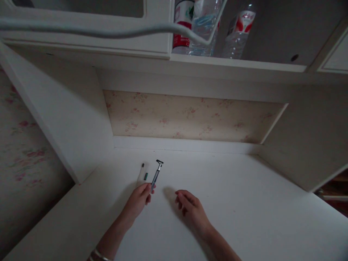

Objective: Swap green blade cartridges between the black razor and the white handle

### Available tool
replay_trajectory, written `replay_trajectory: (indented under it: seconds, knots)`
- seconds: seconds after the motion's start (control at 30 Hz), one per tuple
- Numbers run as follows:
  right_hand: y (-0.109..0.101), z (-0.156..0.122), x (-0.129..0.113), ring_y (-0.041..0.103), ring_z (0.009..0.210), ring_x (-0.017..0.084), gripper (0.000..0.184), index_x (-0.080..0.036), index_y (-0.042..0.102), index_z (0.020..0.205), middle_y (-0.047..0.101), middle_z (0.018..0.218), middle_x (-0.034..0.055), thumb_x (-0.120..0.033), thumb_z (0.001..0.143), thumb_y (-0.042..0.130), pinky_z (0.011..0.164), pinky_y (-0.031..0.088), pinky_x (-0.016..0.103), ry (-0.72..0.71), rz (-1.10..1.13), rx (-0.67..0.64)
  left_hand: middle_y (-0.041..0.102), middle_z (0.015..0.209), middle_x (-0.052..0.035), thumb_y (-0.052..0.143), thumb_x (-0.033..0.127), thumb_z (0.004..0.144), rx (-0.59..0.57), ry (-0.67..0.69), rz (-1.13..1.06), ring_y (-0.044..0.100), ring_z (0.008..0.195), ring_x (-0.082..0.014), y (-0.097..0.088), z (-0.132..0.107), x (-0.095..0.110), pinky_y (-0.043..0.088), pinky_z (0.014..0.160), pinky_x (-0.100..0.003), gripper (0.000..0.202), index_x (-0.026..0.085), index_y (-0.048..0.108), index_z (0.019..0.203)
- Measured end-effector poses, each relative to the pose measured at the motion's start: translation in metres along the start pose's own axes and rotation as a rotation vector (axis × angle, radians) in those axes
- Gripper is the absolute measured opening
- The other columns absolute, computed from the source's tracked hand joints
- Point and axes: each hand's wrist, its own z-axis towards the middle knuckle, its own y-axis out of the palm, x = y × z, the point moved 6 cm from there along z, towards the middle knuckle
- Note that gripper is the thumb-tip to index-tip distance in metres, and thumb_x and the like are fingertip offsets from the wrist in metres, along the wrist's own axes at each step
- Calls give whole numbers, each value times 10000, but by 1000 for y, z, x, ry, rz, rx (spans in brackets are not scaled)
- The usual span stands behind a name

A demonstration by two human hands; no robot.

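Observation:
My left hand point(141, 197) is closed round the lower handle of a safety razor point(156, 176). The razor is tilted up, its dark T-shaped head pointing away from me. Just beyond this hand, a small dark green rectangular piece point(146, 176) lies on the white desk point(217, 210). Beside it is a slim pale object point(141, 174) with a dark tip, too faint to name. To the right of the razor, my right hand point(191, 208) hovers over the desk and touches nothing else. Its fingers are curled in with the thumb against them, and nothing shows in them.
White side panels point(67, 116) flank the desk, with a low ledge point(187, 144) at the back. Overhead, a shelf point(239, 64) holds clear bottles point(239, 32) and a red-labelled container point(182, 27). A pale bent tube or cable point(108, 32) crosses in front of the cupboard.

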Motion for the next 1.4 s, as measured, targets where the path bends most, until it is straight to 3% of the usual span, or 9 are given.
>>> replay_trajectory:
  seconds: [0.13,0.27,0.4,0.53,0.63,0.83,1.03,1.13,1.4]
  knots:
    - [-1,-1,-4,534,940,237,470,-187,648,1075,608,1082,112,-599,863,568,685,464,290,5,179,-6,494,647,-1,489,625,821,-226,-35,-177,395,529,-106,38,-18,10,283,504,-233,507,127,582,848]
    - [0,-4,-6,517,1040,270,472,-184,633,1135,585,1154,125,-580,908,514,801,462,371,-16,282,-15,496,697,-8,473,574,866,-370,-53,-243,391,543,-97,63,-35,14,283,514,-231,458,128,571,838]
    - [2,-6,-11,588,854,245,476,-173,638,1118,591,1133,130,-583,914,504,776,481,409,-59,358,-13,481,660,-1,440,570,886,-431,-56,-221,404,539,-102,79,-43,10,286,515,-232,456,132,559,833]
    - [2,-8,-6,595,714,232,515,-148,633,1062,609,1037,135,-620,881,532,587,507,364,-2,403,54,460,597,10,416,592,881,-487,-66,-150,408,528,-113,89,-48,8,289,513,-240,489,130,558,806]
    - [2,-9,-4,582,682,226,505,-152,626,1028,603,967,112,-625,879,530,492,482,314,16,385,71,465,571,13,424,583,874,-527,-105,-85,420,531,-120,91,-51,9,306,523,-245,483,128,569,803]
    - [6,-14,-16,549,681,177,480,-135,632,902,581,714,45,-609,876,557,647,451,268,-36,390,58,557,768,-23,573,460,826,-467,-130,-136,491,619,-129,73,-42,13,354,546,-245,376,143,618,1024]
    - [26,-25,-10,412,375,87,438,-158,578,896,518,577,-26,-595,874,559,373,324,182,115,541,-78,544,1129,-119,638,417,828,-407,-79,-471,515,815,-163,60,-34,14,394,657,-266,414,167,595,1155]
    - [36,-31,-6,280,298,54,434,-162,566,909,472,526,-53,-594,865,563,290,205,159,199,601,-153,560,1108,-129,634,419,842,-455,-51,-545,509,910,-197,62,-37,14,393,732,-284,459,165,564,1218]
    - [46,-39,-5,252,311,43,394,-148,572,864,458,513,-53,-541,888,560,300,201,152,225,623,-284,556,915,-84,663,497,798,-511,-13,-552,499,822,-183,64,-41,24,376,729,-287,553,152,574,1221]
